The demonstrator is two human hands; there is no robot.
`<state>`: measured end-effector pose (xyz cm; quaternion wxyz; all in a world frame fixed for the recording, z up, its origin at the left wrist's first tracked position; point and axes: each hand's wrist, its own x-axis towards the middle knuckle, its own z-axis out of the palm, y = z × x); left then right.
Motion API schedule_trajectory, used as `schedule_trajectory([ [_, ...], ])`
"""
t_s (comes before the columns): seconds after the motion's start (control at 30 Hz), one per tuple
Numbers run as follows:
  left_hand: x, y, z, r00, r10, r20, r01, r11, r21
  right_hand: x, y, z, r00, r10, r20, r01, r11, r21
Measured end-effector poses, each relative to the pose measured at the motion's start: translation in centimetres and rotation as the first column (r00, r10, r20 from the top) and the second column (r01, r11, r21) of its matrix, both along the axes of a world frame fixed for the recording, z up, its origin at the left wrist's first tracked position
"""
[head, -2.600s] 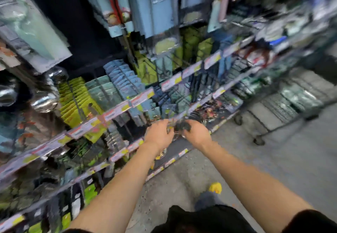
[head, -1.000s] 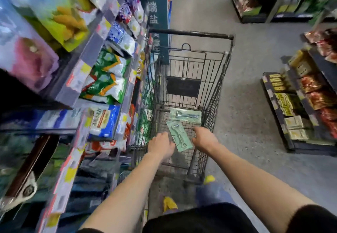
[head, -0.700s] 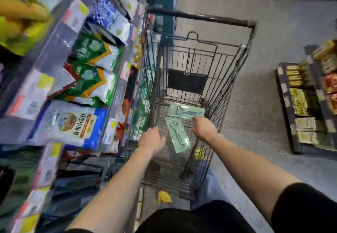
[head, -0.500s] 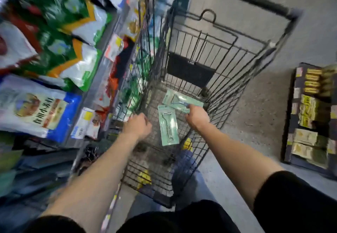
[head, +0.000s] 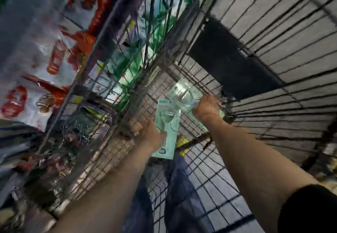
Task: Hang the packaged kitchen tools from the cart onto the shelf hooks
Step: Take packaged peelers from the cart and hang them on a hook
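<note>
Two pale green blister packages with metal kitchen tools lie on the wire floor of the shopping cart (head: 182,54). My left hand (head: 152,137) closes on the left edge of the nearer package (head: 168,121), which lies lengthwise toward me. My right hand (head: 207,108) grips the right end of the farther package (head: 183,93), which lies crosswise by the cart's far end. Both arms reach down inside the basket. The picture is blurred by motion, so the fingers show poorly.
The cart's wire walls rise on all sides of my hands, with a black panel (head: 228,65) on the far wall. Shelves with red, white and green bags (head: 60,57) stand close on the left. Grey floor shows through the wire on the right.
I turned from the shelf to the cart and leaned in. My right hand settled on the farther package, then my left hand moved right onto the nearer one.
</note>
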<state>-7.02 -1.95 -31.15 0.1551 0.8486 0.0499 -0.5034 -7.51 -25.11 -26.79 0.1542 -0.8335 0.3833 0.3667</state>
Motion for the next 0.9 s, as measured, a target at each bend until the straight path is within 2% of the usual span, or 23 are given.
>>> schedule_trajectory([
  [0.03,-0.4,-0.1,-1.5,1.0,0.004,0.007,-0.004,1.0,0.021,-0.4,0.4,-1.6,0.997,0.078,0.001,-0.077,0.997,-0.011],
  [0.1,-1.1,-0.3,-3.6,0.998,0.014,0.068,-0.018,0.998,0.059,-0.7,1.4,-3.4,0.993,0.099,0.057,-0.098,0.995,-0.015],
  [0.27,-1.1,-2.0,-0.1,0.98,0.035,0.196,-0.053,0.995,0.084,-1.8,2.1,-5.6,0.991,0.105,0.088,-0.091,0.984,-0.15],
  [0.43,-1.2,-2.4,2.8,0.955,0.063,0.289,-0.086,0.994,0.066,-2.3,1.5,-4.1,0.995,0.096,0.036,-0.095,0.995,-0.035],
  [0.53,-1.2,-1.6,3.7,0.966,0.203,0.159,-0.199,0.979,-0.037,-2.5,1.7,-3.0,0.995,-0.029,0.097,0.031,0.999,-0.014],
  [0.6,-0.9,-0.8,4.2,0.946,0.321,0.047,-0.315,0.944,-0.099,-2.8,1.9,-2.8,0.975,-0.164,0.148,0.157,0.986,0.061],
  [0.73,-0.1,0.6,7.2,0.904,0.428,-0.019,-0.425,0.89,-0.165,-2.7,2.7,0.0,0.887,-0.453,0.096,0.41,0.864,0.292],
  [0.9,0.8,1.1,13.4,0.885,0.466,-0.018,-0.456,0.857,-0.239,-2.9,3.3,5.3,0.776,-0.614,0.146,0.461,0.71,0.533],
])
